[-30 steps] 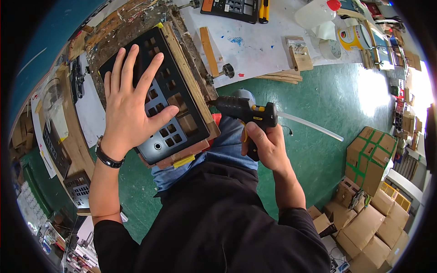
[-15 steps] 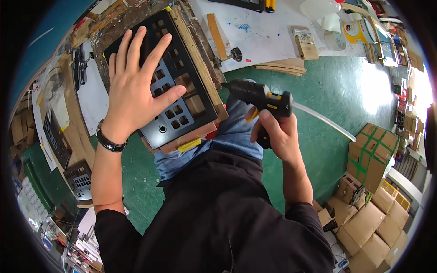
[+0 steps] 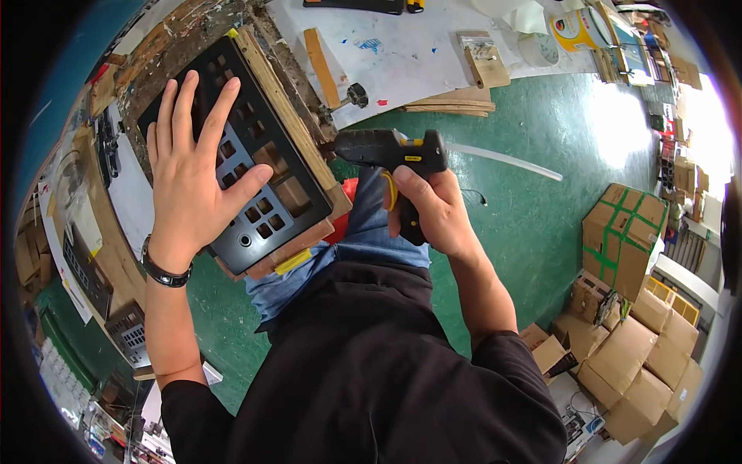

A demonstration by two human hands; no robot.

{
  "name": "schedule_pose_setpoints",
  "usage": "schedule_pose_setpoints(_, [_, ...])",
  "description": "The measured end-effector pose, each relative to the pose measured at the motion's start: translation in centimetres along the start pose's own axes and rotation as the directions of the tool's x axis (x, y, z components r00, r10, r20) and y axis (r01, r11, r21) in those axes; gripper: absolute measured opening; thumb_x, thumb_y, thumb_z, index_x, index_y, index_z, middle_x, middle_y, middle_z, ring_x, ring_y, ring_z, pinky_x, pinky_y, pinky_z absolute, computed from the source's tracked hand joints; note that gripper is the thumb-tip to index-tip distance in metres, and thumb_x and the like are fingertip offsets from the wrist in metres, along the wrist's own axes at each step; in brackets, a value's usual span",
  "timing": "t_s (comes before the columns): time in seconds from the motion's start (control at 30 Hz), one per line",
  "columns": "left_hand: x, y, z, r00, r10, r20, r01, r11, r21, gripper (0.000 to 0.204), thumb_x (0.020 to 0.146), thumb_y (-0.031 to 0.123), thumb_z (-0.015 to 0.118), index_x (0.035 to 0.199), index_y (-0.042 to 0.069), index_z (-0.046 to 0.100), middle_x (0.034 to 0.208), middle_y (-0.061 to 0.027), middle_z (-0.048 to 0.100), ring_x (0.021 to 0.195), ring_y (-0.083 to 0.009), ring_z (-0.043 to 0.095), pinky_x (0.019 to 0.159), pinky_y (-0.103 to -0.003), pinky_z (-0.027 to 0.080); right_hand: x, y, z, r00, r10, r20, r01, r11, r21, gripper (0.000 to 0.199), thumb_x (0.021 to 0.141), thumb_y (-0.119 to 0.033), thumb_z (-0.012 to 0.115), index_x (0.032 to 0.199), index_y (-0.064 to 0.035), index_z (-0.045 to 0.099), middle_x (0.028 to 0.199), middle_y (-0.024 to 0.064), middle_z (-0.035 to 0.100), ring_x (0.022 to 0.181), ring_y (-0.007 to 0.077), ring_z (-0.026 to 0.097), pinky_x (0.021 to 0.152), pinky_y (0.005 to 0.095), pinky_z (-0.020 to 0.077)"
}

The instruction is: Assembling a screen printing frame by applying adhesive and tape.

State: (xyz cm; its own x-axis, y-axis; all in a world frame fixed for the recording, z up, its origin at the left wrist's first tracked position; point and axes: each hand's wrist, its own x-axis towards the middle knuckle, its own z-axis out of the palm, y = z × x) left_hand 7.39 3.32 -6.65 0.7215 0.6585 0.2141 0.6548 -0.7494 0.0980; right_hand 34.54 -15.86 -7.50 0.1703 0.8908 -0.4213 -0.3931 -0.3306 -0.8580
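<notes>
While the left hand [image 3: 189, 174] lies flat with its fingers spread wide on the black cut-out panel [image 3: 247, 166], the right hand [image 3: 433, 213] is wrapped in a closed grip round the handle of a black and yellow glue gun [image 3: 390, 151], one finger curled at the yellow trigger. The panel sits in a wooden frame [image 3: 290, 127] on the paint-stained workbench [image 3: 193, 35], tilted so that its long axis runs from upper left to lower right, its lower corner over the person's knee. The gun lies just to the right of that frame, apart from it, with its nozzle pointing left toward the frame's right-hand rail; its long axis is nearly level, and a pale glue stick [image 3: 506, 160] trails out of its back toward the right. So the panel's right edge lies leftward from the nozzle, across a short gap, and the right hand is the nearer one to that edge, since the left palm covers the panel's left half. A hammer [image 3: 336, 73] rests on the white sheet [image 3: 417, 46] beyond the gun, and cardboard boxes [image 3: 626, 240] stand well apart on the green floor [image 3: 541, 224].
</notes>
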Motion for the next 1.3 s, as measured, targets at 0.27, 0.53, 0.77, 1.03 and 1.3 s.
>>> schedule_pose_setpoints(0.27, [-0.1, -0.1, -0.3, 1.000, -0.009, 0.010, 0.009, 1.000, 0.030, 0.091, 0.090, 0.067, 0.071, 0.168, 0.030, 0.043, 0.176, -0.0161, 0.028, 0.161, -0.0445, 0.024, 0.119, -0.067, 0.031, -1.4, -0.3, 0.3, 0.996, -0.094, 0.009, 0.095, 0.991, -0.091, 0.028, 0.109, -0.013, 0.054, 0.124, 0.0095, 0.061, 0.102, 0.0180, 0.073, 0.057, 0.0192, 0.066, 0.053, 0.0255, 0.0524])
schedule_pose_setpoints(0.53, [-3.0, 1.3, -2.0, 0.997, -0.020, -0.072, 0.008, 0.988, -0.157, 0.071, 0.098, 0.058, 0.070, 0.155, 0.017, 0.059, 0.169, -0.0129, 0.040, 0.159, -0.0382, 0.032, 0.121, -0.056, 0.033, 1.5, -2.6, 2.7, 0.973, -0.230, -0.025, 0.192, 0.865, -0.464, 0.019, 0.104, -0.012, 0.066, 0.111, 0.0065, 0.069, 0.084, 0.0080, 0.070, 0.060, 0.0146, 0.062, 0.055, 0.0269, 0.0511])
schedule_pose_setpoints(0.77, [-8.3, 5.4, -3.8, 0.939, -0.062, -0.338, -0.166, 0.779, -0.605, 0.048, 0.091, 0.031, 0.080, 0.125, -0.004, 0.074, 0.134, -0.0218, 0.069, 0.121, -0.0399, 0.067, 0.099, -0.049, 0.053, 3.0, -5.4, 5.1, 0.891, -0.448, -0.075, 0.210, 0.552, -0.807, 0.018, 0.105, -0.008, 0.062, 0.115, 0.0058, 0.068, 0.096, 0.0099, 0.073, 0.064, 0.0133, 0.062, 0.061, 0.0255, 0.0489])
schedule_pose_setpoints(1.03, [-11.3, 11.0, -4.3, 0.979, -0.123, -0.161, -0.118, 0.303, -0.946, 0.054, 0.090, 0.016, 0.082, 0.136, -0.007, 0.066, 0.138, -0.0212, 0.069, 0.113, -0.0350, 0.072, 0.098, -0.041, 0.059, -3.0, -3.5, 7.8, 0.711, -0.703, -0.009, 0.505, 0.519, -0.689, 0.029, 0.098, 0.001, 0.058, 0.126, 0.0026, 0.065, 0.111, 0.0097, 0.075, 0.073, 0.0140, 0.060, 0.069, 0.0260, 0.0483])
schedule_pose_setpoints(1.3, [-12.6, 10.2, -4.0, 0.994, 0.054, 0.099, 0.091, 0.130, -0.987, 0.050, 0.093, 0.013, 0.080, 0.138, -0.003, 0.067, 0.140, -0.0154, 0.070, 0.122, -0.0331, 0.071, 0.106, -0.040, 0.055, -5.2, -3.2, 4.9, 0.865, -0.478, -0.156, 0.140, 0.526, -0.839, 0.028, 0.096, 0.002, 0.059, 0.123, -0.0022, 0.065, 0.108, 0.0078, 0.073, 0.080, 0.0151, 0.061, 0.074, 0.0274, 0.0494])
